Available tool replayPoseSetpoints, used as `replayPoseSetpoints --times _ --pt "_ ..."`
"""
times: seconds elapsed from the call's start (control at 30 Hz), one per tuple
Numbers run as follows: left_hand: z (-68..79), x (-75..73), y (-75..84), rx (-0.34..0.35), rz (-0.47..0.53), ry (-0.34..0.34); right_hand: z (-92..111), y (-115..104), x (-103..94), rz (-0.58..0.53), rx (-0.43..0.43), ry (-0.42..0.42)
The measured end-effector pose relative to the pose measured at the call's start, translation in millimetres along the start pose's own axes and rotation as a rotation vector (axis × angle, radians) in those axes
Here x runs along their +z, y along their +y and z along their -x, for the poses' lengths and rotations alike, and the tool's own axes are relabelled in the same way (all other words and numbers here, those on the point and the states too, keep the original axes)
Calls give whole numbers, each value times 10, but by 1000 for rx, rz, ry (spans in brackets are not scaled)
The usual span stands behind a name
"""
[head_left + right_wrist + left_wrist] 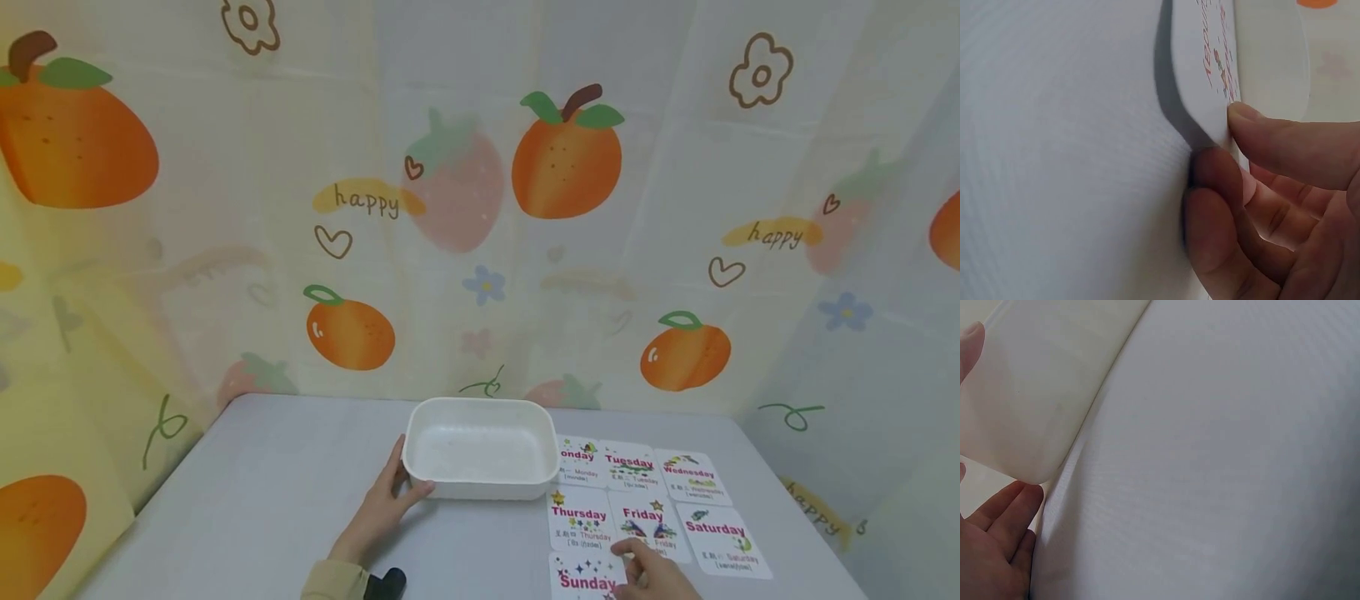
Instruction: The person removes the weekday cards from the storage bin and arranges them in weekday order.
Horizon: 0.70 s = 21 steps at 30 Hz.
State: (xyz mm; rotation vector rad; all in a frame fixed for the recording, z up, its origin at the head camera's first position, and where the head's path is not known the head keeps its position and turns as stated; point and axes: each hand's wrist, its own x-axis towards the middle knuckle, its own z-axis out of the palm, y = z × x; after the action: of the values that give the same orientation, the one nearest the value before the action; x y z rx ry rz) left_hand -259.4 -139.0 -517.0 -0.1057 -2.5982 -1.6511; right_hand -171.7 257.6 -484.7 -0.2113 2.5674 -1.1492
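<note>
A white rectangular plastic box [491,490] stands on the table. My left hand [375,508] holds its near left corner, fingers along the left side and thumb at the front; the left wrist view shows the fingers [1013,515] against the box's corner [1035,412]. At the lower right, my right hand [654,571] pinches the Sunday card [583,568] by its right edge. In the right wrist view that card [1194,81] is lifted at the edge and casts a shadow, with the thumb on top and fingertips beneath. The card's lower part is outside the head view.
Right of the box lie the other weekday cards in rows: Monday [576,473], partly behind the box's edge, Tuesday [628,467], Wednesday [690,475], Thursday [577,521], Friday [641,510] and Saturday [720,542]. A fruit-patterned curtain [450,333] hangs behind the white table [247,500].
</note>
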Motion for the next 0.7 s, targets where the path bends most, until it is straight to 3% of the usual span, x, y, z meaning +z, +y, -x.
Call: replayPoseSetpoints --times 0.37,0.7 --pt "-6 -8 -8 11 9 0 -2 -67 51 32 97 27" --pt "-9 -2 -22 -2 5 1 14 -23 25 -41 74 17"
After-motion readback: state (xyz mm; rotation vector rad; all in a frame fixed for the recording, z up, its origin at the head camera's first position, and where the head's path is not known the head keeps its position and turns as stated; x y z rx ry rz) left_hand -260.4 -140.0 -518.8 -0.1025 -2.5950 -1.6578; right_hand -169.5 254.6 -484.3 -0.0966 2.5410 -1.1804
